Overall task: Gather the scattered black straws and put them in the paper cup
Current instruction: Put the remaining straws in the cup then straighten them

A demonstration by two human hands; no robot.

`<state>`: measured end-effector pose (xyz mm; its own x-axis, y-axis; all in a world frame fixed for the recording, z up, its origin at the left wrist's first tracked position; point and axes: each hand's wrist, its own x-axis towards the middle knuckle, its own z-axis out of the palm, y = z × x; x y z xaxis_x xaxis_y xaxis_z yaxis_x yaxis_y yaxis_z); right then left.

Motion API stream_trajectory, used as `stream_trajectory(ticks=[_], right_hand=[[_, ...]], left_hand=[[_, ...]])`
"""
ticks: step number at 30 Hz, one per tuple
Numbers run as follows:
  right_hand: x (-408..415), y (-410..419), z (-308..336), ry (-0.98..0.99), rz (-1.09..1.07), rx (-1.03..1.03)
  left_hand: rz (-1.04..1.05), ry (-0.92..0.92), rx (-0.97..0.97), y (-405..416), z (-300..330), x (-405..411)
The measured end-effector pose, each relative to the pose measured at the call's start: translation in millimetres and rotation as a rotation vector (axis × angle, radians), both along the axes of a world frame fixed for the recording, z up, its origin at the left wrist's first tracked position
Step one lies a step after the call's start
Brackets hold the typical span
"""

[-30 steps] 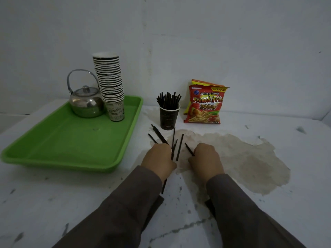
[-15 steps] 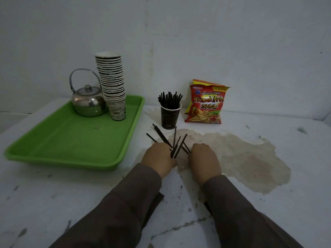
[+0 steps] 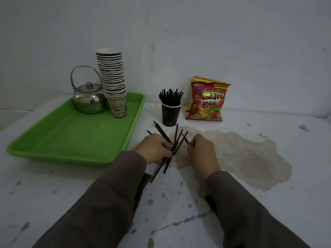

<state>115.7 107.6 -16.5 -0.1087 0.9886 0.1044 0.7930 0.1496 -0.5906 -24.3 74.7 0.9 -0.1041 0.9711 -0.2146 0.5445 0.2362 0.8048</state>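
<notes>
- While loose black straws (image 3: 176, 140) are clutched in the left hand (image 3: 155, 149), one is pinched by the right hand (image 3: 201, 151) — just before the paper cup (image 3: 171, 114).
- Ends should be evened first — then lowered in together.

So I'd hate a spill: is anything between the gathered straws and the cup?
Nothing visible. The left hand holds the loose straws just in front of the paper cup; the tray and snack bag sit off to either side.
</notes>
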Motion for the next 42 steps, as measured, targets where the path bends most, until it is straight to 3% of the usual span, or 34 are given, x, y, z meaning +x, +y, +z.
stream_trajectory(ticks=[10,12,21,29,36,42], right_hand=[[2,-8,8,0.976,-0.023,-0.479],[2,-9,9,1.077,-0.020,-0.518],[-2,-16,14,0.989,0.016,-0.445],[-3,-20,21,1.165,0.017,-0.428],[-11,-26,17,1.055,0.046,-0.271],[-4,-22,19,1.033,0.026,-0.295]], left_hand=[[-0.037,-0.189,-0.086,-4,4,1],[-0.037,-0.197,-0.094,-4,5,0],[-0.027,-0.262,-0.009,-3,6,2],[0.090,-0.435,0.162,-2,8,3],[0.186,-0.407,0.345,-2,6,9],[0.217,-0.525,0.330,0,-3,14]])
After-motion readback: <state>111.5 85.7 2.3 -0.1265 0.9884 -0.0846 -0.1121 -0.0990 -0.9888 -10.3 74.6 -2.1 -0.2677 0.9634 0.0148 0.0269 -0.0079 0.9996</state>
